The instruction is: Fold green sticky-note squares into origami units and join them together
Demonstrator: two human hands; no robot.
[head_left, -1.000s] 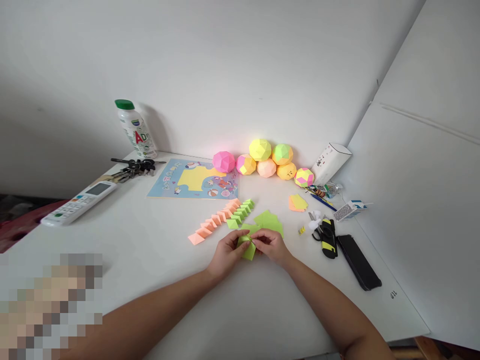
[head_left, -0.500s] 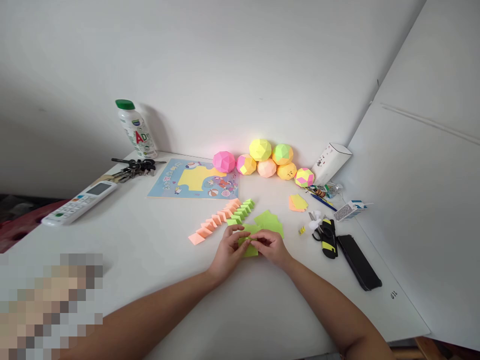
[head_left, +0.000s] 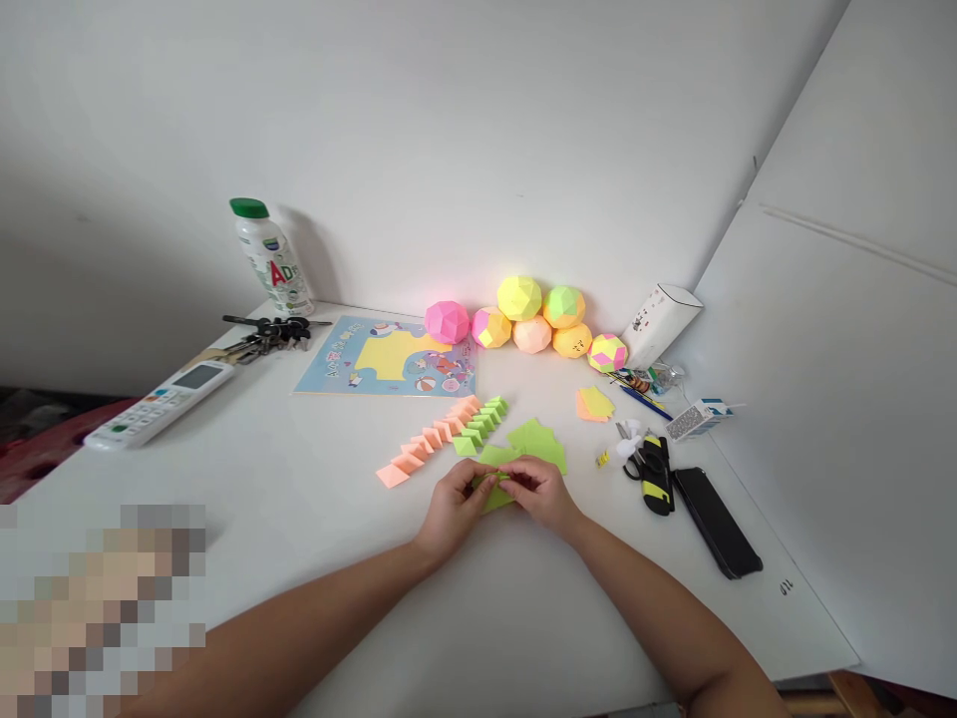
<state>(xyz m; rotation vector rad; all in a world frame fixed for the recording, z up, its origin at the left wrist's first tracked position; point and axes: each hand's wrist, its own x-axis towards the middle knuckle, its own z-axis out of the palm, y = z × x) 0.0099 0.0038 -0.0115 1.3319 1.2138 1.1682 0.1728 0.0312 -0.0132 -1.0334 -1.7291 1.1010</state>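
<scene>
White table, cluttered. Paper balls along the wall, rows of folded orange and green units mid-table, loose green sheets behind the hands. Left hand and right hand meet over a small green paper piece, both pinching it at its edges, low over the table. Likely light, thin, creases easily; best held at the folds. A second ago it hung lower and more open; now flatter, hands closer.
</scene>
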